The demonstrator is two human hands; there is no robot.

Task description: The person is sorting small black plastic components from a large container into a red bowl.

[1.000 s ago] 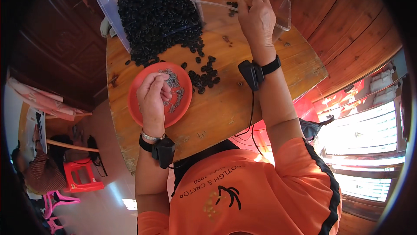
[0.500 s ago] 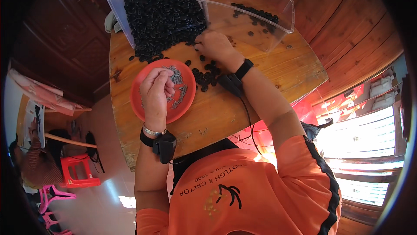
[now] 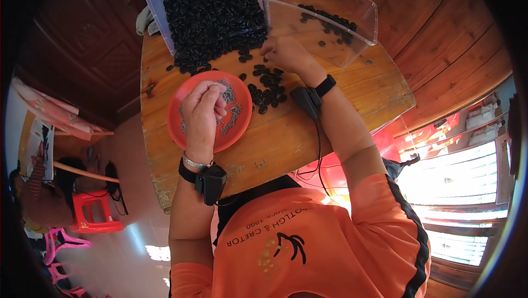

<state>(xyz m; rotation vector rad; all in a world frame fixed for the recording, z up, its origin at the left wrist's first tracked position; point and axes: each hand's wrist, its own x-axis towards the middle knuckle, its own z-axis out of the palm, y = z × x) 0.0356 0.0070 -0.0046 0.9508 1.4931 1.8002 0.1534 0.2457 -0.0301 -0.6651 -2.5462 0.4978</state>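
Note:
Over the red plate [image 3: 177, 133], my left hand [image 3: 202, 113] is closed with thumb and fingers pressed together; what it may hold is hidden. Small grey metal pins [image 3: 231, 122] lie scattered on that plate. My right hand [image 3: 290, 56] hovers at the near right corner of the heap of black oval pieces [image 3: 212, 12]. Its fingers are curled inward, and I cannot make out what is between them. Loose black pieces [image 3: 268, 90] lie on the wood between the plate and my right wrist.
A translucent bin [image 3: 152, 5] tipped toward me holds the black heap, which spills onto the wooden table [image 3: 352, 91]. At the far right stands a clear plastic box [image 3: 330, 1], with black pieces [image 3: 335, 22] seen through it. A cable [image 3: 319, 149] hangs from my right wrist device.
My right hand has drawn back a little to the right from the edge of the heap. My left hand stays closed over the plate. The whole view has shifted slightly.

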